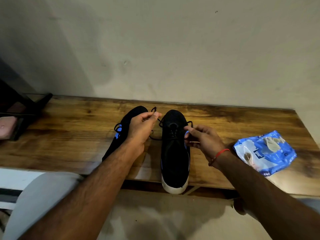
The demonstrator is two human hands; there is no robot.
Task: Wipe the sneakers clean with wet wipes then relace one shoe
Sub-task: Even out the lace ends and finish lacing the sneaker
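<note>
A: How are the hands sitting?

B: Both forearms are reaching forward over the near edge of the wooden table. The left hand is hovering above the gap between the two sneakers, knuckles up, with thumb and forefinger pinching a loop of the black lace at the fingertips. The other fingers are curling in under the palm.

A: And the right one?

B: The right hand is lying against the outer side of the right sneaker, near its eyelets. Its fingers are pinching another stretch of the same lace, one loop of which is poking out above the forefinger. A red thread bracelet is circling that wrist.

A: Where are the shoes themselves?

B: The right sneaker is standing upright, toe toward the wall, its white heel hanging just past the table's front edge. The left sneaker is lying beside it, angled away to the left, and the left forearm is covering much of it. Its own lace is curling loose at its side.

A: Any packets or holders?

B: A blue and white wipes pack is lying on the table, right of the right wrist, well apart from the shoes. A crumpled, dirty-looking wipe is resting on top of it. Whether the pack's flap is open I cannot tell.

A: Anything on the far left?

B: A dark rack is standing at the table's left end, with something pink sitting in it.
</note>
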